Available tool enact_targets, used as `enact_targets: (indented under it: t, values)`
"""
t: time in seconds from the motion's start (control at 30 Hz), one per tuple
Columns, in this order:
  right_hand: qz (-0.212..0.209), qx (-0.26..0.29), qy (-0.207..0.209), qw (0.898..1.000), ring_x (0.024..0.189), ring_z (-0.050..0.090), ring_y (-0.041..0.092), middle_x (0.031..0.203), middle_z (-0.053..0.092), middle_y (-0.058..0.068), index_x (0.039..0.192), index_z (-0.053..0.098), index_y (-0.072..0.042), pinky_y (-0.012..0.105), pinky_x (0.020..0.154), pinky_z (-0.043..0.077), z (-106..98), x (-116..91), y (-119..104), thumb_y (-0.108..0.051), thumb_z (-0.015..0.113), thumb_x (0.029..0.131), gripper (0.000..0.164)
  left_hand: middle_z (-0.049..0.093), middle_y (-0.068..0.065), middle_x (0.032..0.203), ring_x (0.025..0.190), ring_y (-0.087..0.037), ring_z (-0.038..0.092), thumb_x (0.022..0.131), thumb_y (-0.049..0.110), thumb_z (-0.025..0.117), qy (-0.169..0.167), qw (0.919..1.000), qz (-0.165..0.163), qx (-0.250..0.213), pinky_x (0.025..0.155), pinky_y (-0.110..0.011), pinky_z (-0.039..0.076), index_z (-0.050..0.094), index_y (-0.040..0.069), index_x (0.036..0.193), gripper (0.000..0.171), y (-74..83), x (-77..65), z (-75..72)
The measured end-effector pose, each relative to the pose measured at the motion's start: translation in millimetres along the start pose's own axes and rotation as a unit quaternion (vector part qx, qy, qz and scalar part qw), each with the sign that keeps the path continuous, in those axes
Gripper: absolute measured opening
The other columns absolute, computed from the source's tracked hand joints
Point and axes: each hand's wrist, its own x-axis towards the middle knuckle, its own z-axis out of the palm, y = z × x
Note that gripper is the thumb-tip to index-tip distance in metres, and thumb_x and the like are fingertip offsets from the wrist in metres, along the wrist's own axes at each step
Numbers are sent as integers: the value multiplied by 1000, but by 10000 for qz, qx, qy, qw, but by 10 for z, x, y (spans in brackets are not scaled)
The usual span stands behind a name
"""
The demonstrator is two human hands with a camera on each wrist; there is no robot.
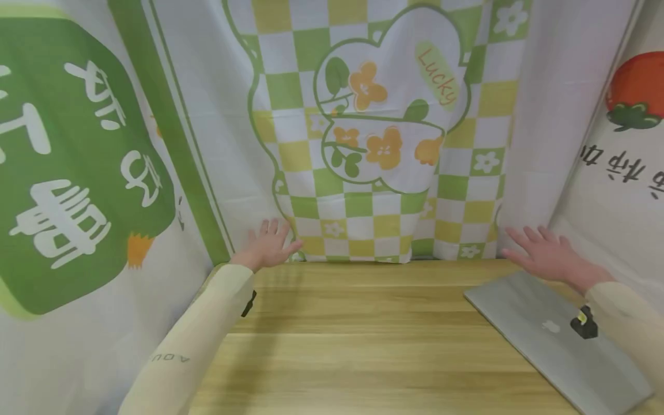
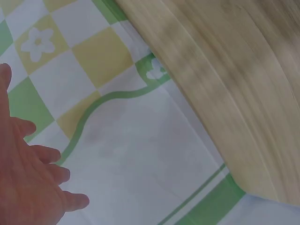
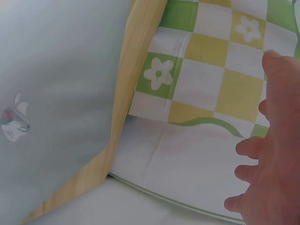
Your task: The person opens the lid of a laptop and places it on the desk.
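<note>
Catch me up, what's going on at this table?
Nothing is being handled right now. A person's left hand and right hand are stretched forward, open and holding nothing, toward the checked cloth hanging at the far side of the wooden table. The left is near the far left corner; the right is by the far end of a silver laptop, which lies closed, logo up, on the table's right side.

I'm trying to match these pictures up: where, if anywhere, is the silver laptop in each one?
Head: the silver laptop lies at lower right, on the wooden table.
Left wrist: not in it.
Right wrist: it fills much of the left side.
Shared landmark: the green-and-yellow checkered cloth, in all three.
</note>
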Motion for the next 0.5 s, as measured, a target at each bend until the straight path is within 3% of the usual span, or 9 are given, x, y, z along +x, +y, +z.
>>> enact_targets:
  t: [0.27,0.5]
  values:
    - [-103,314,392,9987,128,25,69,145,27,46,156,18,-4,80,96,26,173,-114,21,-49,36,104,71,5,-25,163,150,-47,0,99,66,26,-62,9997,36,-254,115,-73,3,9,13,159,82,133,41,97]
    - [-168,1066,547,9927,131,23,66,146,26,45,154,16,4,77,105,17,366,-251,60,-43,40,104,72,7,-25,163,150,-47,3,97,69,22,-153,9996,157,-196,116,-72,3,8,14,159,84,245,63,192]
